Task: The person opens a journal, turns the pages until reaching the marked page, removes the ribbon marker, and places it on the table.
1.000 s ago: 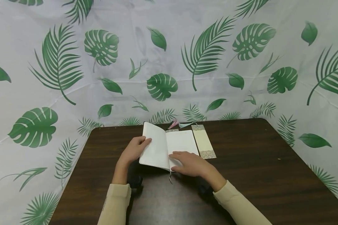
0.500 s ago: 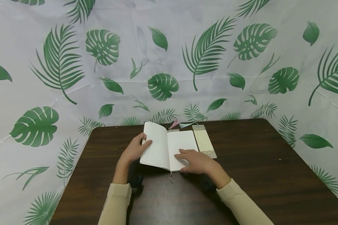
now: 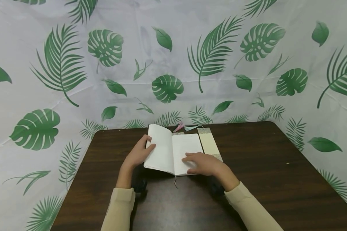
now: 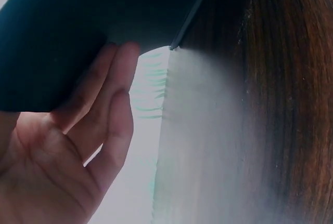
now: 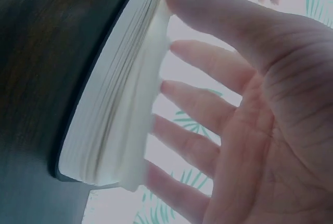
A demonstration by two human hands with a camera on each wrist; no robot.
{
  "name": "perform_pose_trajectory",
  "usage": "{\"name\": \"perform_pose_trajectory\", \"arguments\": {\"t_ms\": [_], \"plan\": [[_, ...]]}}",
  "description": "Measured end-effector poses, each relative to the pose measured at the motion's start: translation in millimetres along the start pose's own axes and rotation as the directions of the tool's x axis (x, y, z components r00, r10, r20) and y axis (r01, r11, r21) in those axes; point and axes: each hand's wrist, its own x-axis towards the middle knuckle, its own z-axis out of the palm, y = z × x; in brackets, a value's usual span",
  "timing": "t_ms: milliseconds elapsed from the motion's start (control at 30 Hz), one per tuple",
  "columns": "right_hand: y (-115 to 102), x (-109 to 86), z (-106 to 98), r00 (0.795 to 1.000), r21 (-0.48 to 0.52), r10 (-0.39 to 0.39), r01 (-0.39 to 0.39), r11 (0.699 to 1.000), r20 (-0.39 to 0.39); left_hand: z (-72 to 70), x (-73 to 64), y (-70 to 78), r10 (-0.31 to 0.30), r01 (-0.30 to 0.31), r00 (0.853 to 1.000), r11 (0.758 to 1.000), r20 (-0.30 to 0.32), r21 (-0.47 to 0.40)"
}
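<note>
An open notebook [image 3: 188,142] with blank-looking white pages lies at the middle of the table, its left half tilted up. My left hand [image 3: 137,154] holds that raised half by its outer edge, thumb on the page and fingers behind. From the left wrist view, the fingers rest against the dark cover [image 4: 135,11]. Fingers spread, my right hand [image 3: 206,164] touches the right page with its fingertips. In the right wrist view the page block [image 5: 112,115] shows edge-on, with fingertips of the right hand [image 5: 234,99] along it. A thin ribbon [image 3: 175,182] hangs from the spine.
A cream bookmark [image 3: 209,142] with patterned ends and a pale blue tassel [image 3: 191,128] lies right of the notebook. Behind it show a pink tassel [image 3: 179,127] and part of another bookmark [image 3: 178,133]. A leaf-print cloth [image 3: 167,89] hangs behind the dark wooden table [image 3: 266,179].
My right hand has slid to the right across the page, away from the spine. The left hand keeps its hold on the raised half, nearly still.
</note>
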Motion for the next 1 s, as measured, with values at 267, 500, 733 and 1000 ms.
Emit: {"name": "perform_pose_trajectory", "arguments": {"t_ms": [267,500,733,1000], "plan": [[-8.5,-0.6,-1.4,0.998,-0.054,0.059,-0.061,0.997,-0.03,-0.4,-0.6,0.3,-0.002,0.002,0.999,1.0,0.048,0.003],[-6.1,-1.9,-1.8,0.994,-0.058,0.101,-0.104,0.993,-0.044,-3.1,-1.3,2.2,0.021,-0.019,0.995,1.0,0.098,-0.018],[2.9,-4.6,-10.3,0.992,-0.065,0.094,-0.099,0.993,-0.082,-5.1,-2.9,2.8,0.018,-0.008,0.99,0.997,0.142,-0.073],[23.0,-10.2,-28.1,0.981,0.058,0.097,-0.088,0.994,-0.169,-4.0,-0.8,0.2,0.058,-0.041,0.986,0.993,0.155,-0.109]]}}
